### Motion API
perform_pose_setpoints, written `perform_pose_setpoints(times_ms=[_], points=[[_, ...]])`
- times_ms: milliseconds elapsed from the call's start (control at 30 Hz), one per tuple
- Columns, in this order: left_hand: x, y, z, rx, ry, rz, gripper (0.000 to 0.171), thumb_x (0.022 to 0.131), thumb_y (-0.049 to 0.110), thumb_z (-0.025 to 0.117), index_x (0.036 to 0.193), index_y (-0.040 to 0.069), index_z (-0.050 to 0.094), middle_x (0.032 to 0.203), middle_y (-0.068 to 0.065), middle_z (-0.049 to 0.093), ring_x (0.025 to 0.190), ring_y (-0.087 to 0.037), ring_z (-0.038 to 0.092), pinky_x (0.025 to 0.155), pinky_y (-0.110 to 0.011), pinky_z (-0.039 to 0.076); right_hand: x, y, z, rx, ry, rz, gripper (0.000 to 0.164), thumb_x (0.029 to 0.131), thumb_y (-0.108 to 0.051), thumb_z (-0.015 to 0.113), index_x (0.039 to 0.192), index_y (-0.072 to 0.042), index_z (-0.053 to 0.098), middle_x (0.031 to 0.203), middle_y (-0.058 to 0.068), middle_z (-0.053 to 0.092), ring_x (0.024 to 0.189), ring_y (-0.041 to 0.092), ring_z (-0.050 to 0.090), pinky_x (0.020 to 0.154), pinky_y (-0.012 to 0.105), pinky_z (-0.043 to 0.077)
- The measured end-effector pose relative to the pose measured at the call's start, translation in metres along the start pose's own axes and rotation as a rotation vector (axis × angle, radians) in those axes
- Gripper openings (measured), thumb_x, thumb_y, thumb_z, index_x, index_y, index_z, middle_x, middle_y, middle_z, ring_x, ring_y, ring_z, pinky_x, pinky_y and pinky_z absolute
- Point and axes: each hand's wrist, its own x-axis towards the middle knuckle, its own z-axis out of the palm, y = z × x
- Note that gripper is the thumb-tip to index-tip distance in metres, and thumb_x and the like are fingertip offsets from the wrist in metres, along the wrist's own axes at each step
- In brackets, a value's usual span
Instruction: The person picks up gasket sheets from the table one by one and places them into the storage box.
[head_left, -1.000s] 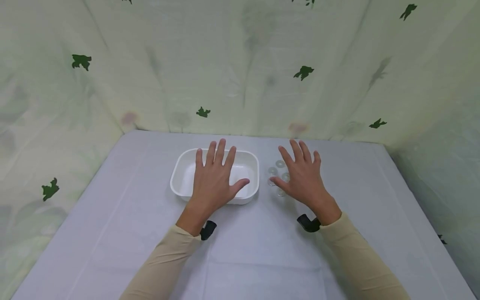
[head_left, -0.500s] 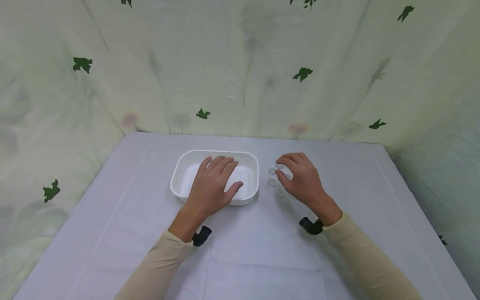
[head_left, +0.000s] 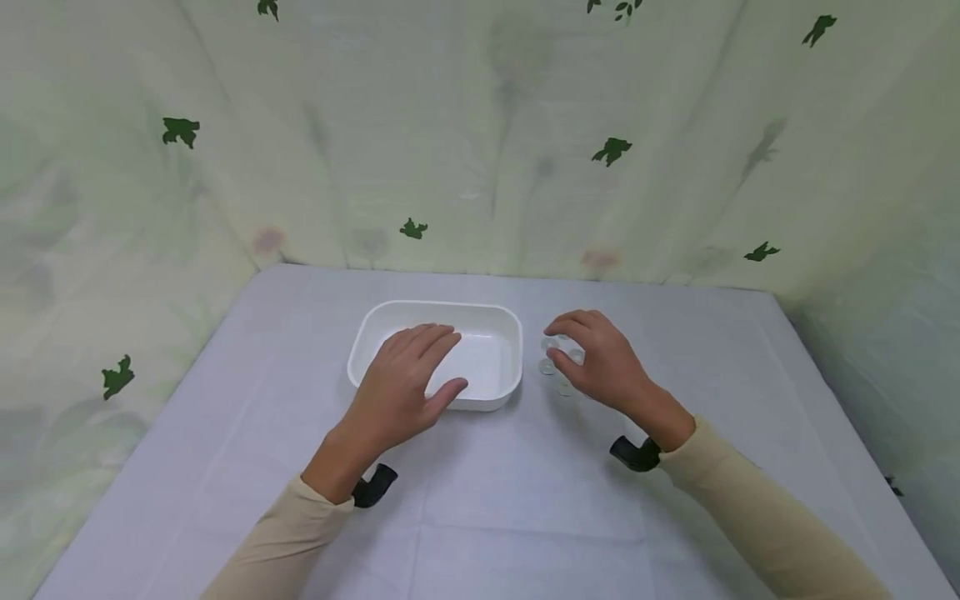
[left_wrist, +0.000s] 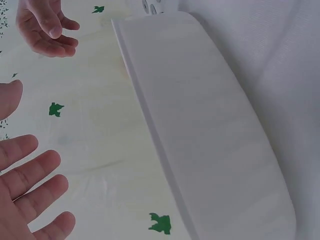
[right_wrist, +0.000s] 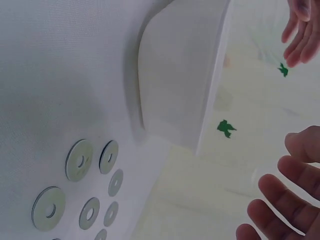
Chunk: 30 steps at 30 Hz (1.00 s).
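Several flat metal washers (right_wrist: 42, 207) with centre holes lie on the white cloth, right of a white rectangular tray (head_left: 486, 367). Above them hovers my right hand (head_left: 600, 358), thumb and fingers loosely bent and apart, hiding part of the group in the head view. Nothing sits between its fingertips (right_wrist: 270, 220). My left hand (head_left: 397, 387) hangs over the tray's near left side, fingers relaxed and holding nothing. It covers part of the tray's front rim. In the left wrist view the tray's outer wall (left_wrist: 200, 115) stands apart from the left fingers (left_wrist: 37, 195).
A white cloth covers the table (head_left: 525, 517). Behind and at both sides hangs a pale curtain (head_left: 465, 133) with green leaf-like prints. A black curved wrist mount (head_left: 636, 454) sticks out below the right wrist, and another mount (head_left: 375, 486) below the left.
Both hands were spread wide and raised. The fingers then bent and relaxed. My left hand has drawn back towards the lower left; my right hand has come down over the washers.
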Motion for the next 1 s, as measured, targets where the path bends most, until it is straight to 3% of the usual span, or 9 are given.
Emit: perform_pose_setpoints(times_ms=[633, 833, 1000], points=[[-0.023, -0.028, -0.011, -0.042, -0.02, -0.068, 0.062, 0.081, 0.026, 0.08, 0.133, 0.0, 0.058, 0.137, -0.017, 0.06, 0.124, -0.035, 0.059, 0.097, -0.053, 0.048, -0.005, 0.012, -0.015, -0.038, -0.057, 0.027, 0.027, 0.086, -0.013, 0.077, 0.111, -0.008, 0.07, 0.114, 0.01, 0.069, 0.108, 0.028, 0.061, 0.089, 0.043, 0.054], [-0.037, -0.043, -0.015, -0.074, -0.01, -0.119, 0.061, 0.079, 0.021, 0.08, 0.132, -0.001, 0.058, 0.137, -0.019, 0.059, 0.124, -0.037, 0.058, 0.094, -0.055, 0.048, -0.004, 0.015, -0.02, 0.0, -0.115, 0.044, 0.028, 0.087, -0.014, 0.075, 0.114, -0.009, 0.069, 0.116, 0.008, 0.068, 0.11, 0.026, 0.063, 0.091, 0.043, 0.054], [-0.047, -0.055, -0.018, -0.127, 0.019, -0.201, 0.06, 0.079, 0.017, 0.08, 0.131, -0.003, 0.057, 0.137, -0.023, 0.058, 0.125, -0.04, 0.055, 0.099, -0.056, 0.045, -0.004, 0.023, -0.023, 0.063, -0.165, 0.055, 0.028, 0.089, -0.011, 0.073, 0.116, -0.009, 0.068, 0.118, 0.007, 0.068, 0.105, 0.025, 0.064, 0.083, 0.041, 0.055]])
